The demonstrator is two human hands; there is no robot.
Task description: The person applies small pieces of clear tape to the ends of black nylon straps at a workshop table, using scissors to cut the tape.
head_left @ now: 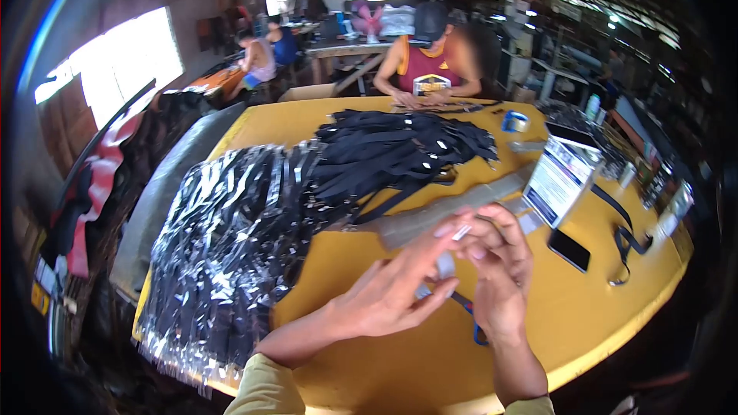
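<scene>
My left hand (396, 288) is raised over the yellow table (338, 369), its fingers pointing right towards my other hand. A small white tag (461, 232) sits at its fingertips. My right hand (503, 269) is upright beside it with bent fingers near the tag; whether they touch it, I cannot tell. Behind and below the hands, a white roll (445, 265) is partly hidden. Blue-handled scissors (478, 330) lie beneath the right hand, partly covered. Black straps (384, 150) with small white tags are heaped beyond the hands. Straps in clear plastic (231, 253) cover the table's left side.
A black phone (569, 250), a printed stand (557, 183), a tape roll (515, 121) and a loose black strap (623, 238) are on the right. A grey strip (453, 206) crosses the middle. Across the table, a person in a black cap (430, 61) handles straps.
</scene>
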